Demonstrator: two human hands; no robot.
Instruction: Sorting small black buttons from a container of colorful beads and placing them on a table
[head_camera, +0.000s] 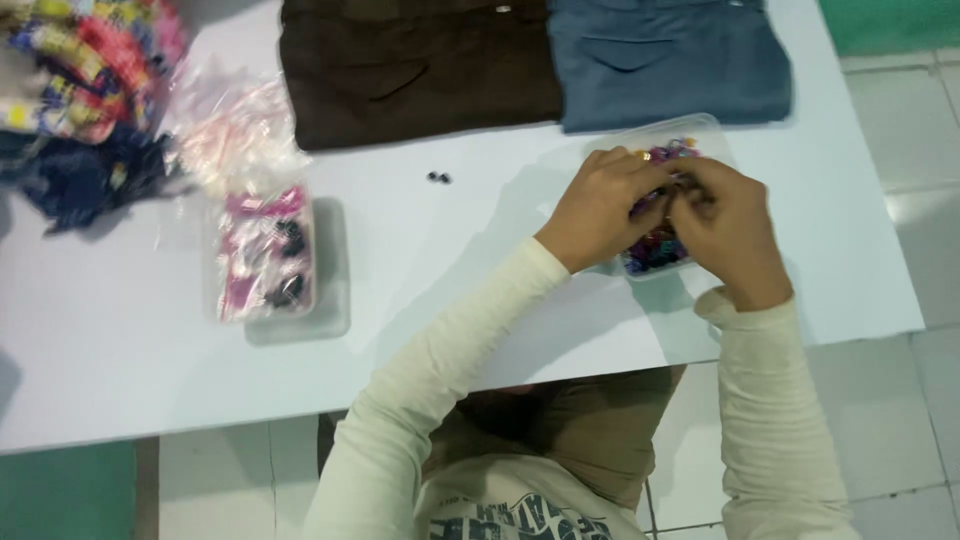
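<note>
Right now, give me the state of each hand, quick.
Left hand: fingers curled over the clear tray of small colourful pieces; what it grips is hidden.
Right hand: fingers pinched at the same spot; contents cannot be told.

A single head-worn camera is looking steeply down from above the person, facing forward across the white surface (480, 300). It is sitting close enough that both sleeved arms are filling the lower frame, while the surface's far edge and a strip of tiled floor (900, 110) on the right are showing.
</note>
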